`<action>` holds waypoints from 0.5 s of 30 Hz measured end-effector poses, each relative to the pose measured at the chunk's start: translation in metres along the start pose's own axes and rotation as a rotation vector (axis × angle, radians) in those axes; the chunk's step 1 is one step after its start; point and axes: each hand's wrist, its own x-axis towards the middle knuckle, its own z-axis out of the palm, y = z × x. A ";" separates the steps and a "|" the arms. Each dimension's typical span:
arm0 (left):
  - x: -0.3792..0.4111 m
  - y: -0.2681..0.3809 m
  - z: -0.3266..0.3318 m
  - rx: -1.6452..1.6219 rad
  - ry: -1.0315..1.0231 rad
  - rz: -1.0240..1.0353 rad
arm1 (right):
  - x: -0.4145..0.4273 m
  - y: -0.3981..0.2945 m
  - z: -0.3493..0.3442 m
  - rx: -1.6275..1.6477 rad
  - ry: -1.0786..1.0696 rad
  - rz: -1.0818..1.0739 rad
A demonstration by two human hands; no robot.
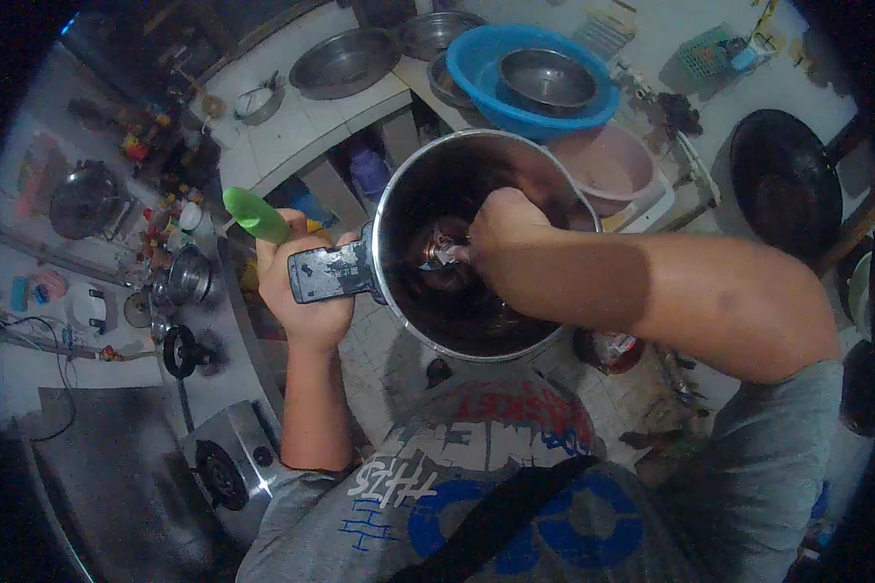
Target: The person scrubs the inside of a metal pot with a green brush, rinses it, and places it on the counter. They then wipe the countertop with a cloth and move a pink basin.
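Observation:
A deep metal jug [408, 321] with a shiny rim and a dark inside is held tilted up in front of my body. Its worn black handle [332, 272] juts out to the left, over the back of my left hand [299, 291], which grips it from below. A green, round-ended object [254, 214] sticks out by the fingers of that hand; its kind is not clear. My right hand [507, 226] reaches down inside the jug, fingers curled beside a small shiny metal part [441, 255] near the bottom. Whether those fingers hold anything is hidden.
Beyond the jug, a blue plastic basin [474, 80] carries a metal bowl [547, 76], with a pink basin [612, 164] below it. A wide metal pan [346, 64] rests on the tiled counter [299, 138]. A gas stove [230, 459] is at left; a black wok [786, 175] at right.

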 end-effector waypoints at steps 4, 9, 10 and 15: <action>0.001 -0.001 -0.002 -0.007 0.018 0.045 | 0.008 -0.002 0.007 0.062 0.121 0.014; 0.002 0.006 -0.001 0.046 -0.001 0.047 | 0.004 -0.001 0.006 0.089 0.059 0.023; 0.001 0.005 0.000 0.038 -0.004 0.035 | 0.000 0.001 0.003 0.098 0.020 0.019; -0.003 0.000 -0.001 0.042 0.011 0.005 | -0.004 -0.002 0.001 0.062 0.015 0.024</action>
